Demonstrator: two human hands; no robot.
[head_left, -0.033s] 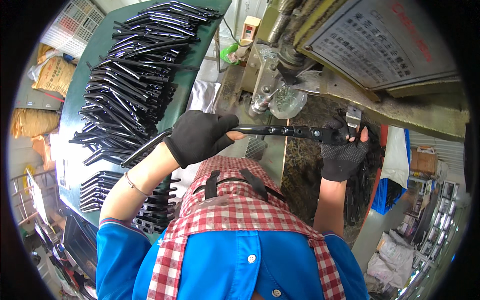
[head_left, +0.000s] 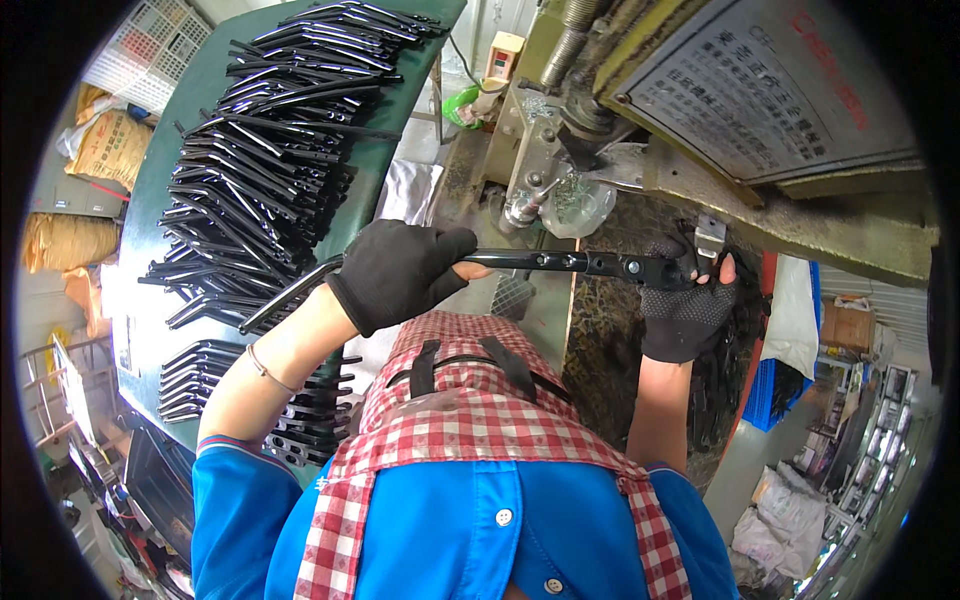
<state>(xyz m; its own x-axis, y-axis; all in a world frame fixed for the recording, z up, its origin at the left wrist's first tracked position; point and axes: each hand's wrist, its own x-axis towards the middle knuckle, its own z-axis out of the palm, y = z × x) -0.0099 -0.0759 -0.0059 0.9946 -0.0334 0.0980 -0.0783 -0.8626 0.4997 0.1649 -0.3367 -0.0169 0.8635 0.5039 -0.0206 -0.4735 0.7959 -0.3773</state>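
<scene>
My left hand, in a black fingerless glove, is closed around a bent black metal tube. The tube's angled end passes behind my left wrist toward the lower left. At its right end sits a black bracket with a bright rivet head. My right hand, in a dotted black fingerless glove, is closed on that bracket end. A small silver metal block shows right by the fingertips of this hand; whether they touch it I cannot tell.
A green table on the left bears piles of bent black tubes. Ahead stands a greenish press machine; a clear plastic container of small metal parts sits beside it. A blue crate is at the right.
</scene>
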